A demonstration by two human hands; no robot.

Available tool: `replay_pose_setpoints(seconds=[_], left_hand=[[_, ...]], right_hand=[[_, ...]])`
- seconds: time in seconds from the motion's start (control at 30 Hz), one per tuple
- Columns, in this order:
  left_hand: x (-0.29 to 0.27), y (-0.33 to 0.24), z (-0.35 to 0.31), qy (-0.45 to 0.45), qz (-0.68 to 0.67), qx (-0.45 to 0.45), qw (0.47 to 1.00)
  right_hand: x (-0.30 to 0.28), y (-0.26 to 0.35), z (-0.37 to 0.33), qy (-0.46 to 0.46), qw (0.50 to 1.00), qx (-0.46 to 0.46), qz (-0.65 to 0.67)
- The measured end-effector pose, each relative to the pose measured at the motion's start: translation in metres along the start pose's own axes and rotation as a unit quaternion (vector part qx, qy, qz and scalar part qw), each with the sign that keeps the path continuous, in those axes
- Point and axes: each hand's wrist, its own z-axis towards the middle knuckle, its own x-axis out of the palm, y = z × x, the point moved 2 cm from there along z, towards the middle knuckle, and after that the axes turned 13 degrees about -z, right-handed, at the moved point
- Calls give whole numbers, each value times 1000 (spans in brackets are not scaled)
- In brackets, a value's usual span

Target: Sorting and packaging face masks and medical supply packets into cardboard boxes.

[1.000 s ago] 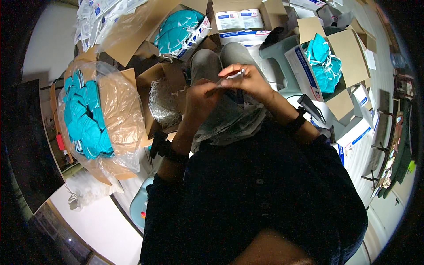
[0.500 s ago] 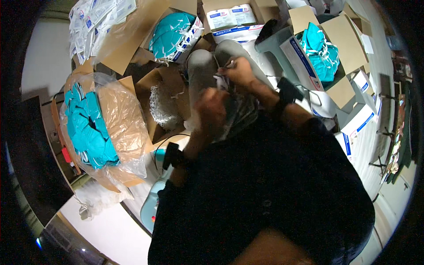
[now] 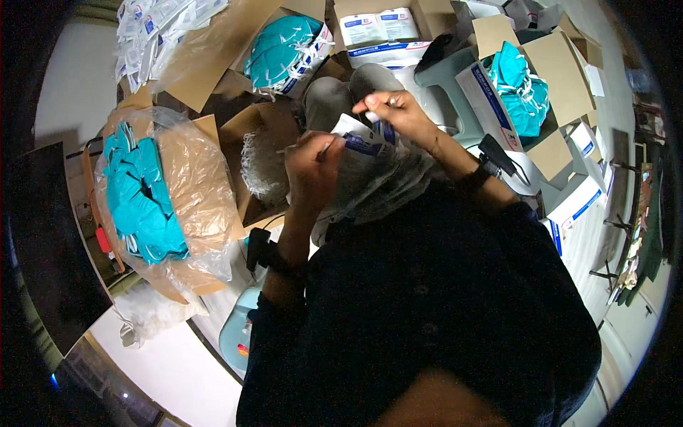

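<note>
A white packet with blue print [image 3: 361,142] lies over my lap, between my two hands. My left hand [image 3: 313,167], slightly blurred, is closed with its fingertips at the packet's left edge, gripping it there. Just above the packet's right part, my right hand [image 3: 402,117] is closed in a pinch. A small white bit shows under its fingertips, too small to name. My knees in grey trousers [image 3: 327,103] are behind the packet.
An open carton [image 3: 267,117] with white strings stands to the left. Farther left is a plastic-lined carton [image 3: 203,188] of teal masks [image 3: 142,199]. Boxes of teal masks [image 3: 284,53] and white packets [image 3: 363,30] stand ahead; another mask box [image 3: 487,107] is at the right, by a grey-green stool [image 3: 462,117].
My hands have moved apart, the left one to the left and the right one slightly right. The blue-printed packet now shows spread between them.
</note>
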Motion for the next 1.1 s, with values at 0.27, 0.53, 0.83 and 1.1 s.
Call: replay_pose_setpoints(seconds=[0.27, 0.53, 0.83, 1.1], left_hand=[[13, 2, 17, 62, -53, -20, 996], [-1, 9, 25, 131, 93, -55, 985], [34, -21, -8, 68, 112, 148, 980], [34, -50, -42, 234, -37, 24, 971]], right_hand=[[10, 12, -5, 63, 996, -23, 63], [18, 14, -6, 4, 995, -90, -47], [10, -37, 12, -139, 974, 142, -108], [-18, -86, 34, -167, 937, 196, -237]])
